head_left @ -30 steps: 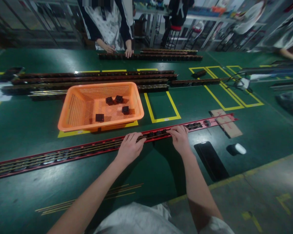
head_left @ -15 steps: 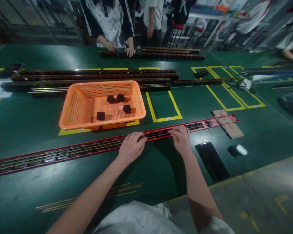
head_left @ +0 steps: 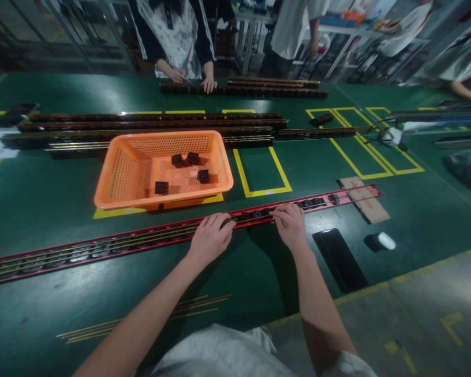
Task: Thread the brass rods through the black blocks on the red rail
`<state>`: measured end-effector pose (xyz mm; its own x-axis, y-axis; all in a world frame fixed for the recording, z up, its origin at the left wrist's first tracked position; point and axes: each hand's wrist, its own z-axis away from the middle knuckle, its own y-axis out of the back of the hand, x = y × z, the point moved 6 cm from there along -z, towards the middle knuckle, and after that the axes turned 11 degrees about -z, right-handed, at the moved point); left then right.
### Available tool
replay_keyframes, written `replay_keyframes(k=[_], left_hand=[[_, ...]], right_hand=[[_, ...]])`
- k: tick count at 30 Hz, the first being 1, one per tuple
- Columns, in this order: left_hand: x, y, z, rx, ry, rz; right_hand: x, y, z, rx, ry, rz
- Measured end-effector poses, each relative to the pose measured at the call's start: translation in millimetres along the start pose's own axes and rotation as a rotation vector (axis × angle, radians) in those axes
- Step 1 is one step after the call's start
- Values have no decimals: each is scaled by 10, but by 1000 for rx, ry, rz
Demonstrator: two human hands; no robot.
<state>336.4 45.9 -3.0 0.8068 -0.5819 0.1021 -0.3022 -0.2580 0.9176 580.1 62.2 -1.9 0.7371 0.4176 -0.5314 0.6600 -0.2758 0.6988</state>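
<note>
A long red channel (head_left: 141, 230) lies across the green table, with brass rods (head_left: 121, 244) along its left part and small black blocks (head_left: 318, 201) in its right part. My left hand (head_left: 212, 234) is at the middle of the channel, its fingers bent together over the rods; what they pinch is too small to make out. Further right, my right hand (head_left: 289, 222) has thumb and fingertips closed at the channel, beside black blocks, and the thing between them is hidden. The channel's right end rests on a piece of cardboard (head_left: 364, 200).
An orange basket (head_left: 163, 201) holds several black blocks. Near the front right are a black phone (head_left: 340, 260) and a white cylinder (head_left: 387, 241). Loose brass rods (head_left: 90, 331) lie beside my left forearm. Dark rails (head_left: 153, 123) stretch behind the basket; a person (head_left: 180, 42) works across the table.
In the background, a standing person in a light top has shifted to the right. My hands stay in nearly the same place at the channel.
</note>
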Motion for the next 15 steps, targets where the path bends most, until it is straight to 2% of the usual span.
replay_keyframes(k=[8,15], left_hand=[[8,-6,8,29,-5,-8],[-38,65,17,74,21,51]], right_hand=[[-1,-7,7,13,22,-1],[-19,0,1,70,95,-6]])
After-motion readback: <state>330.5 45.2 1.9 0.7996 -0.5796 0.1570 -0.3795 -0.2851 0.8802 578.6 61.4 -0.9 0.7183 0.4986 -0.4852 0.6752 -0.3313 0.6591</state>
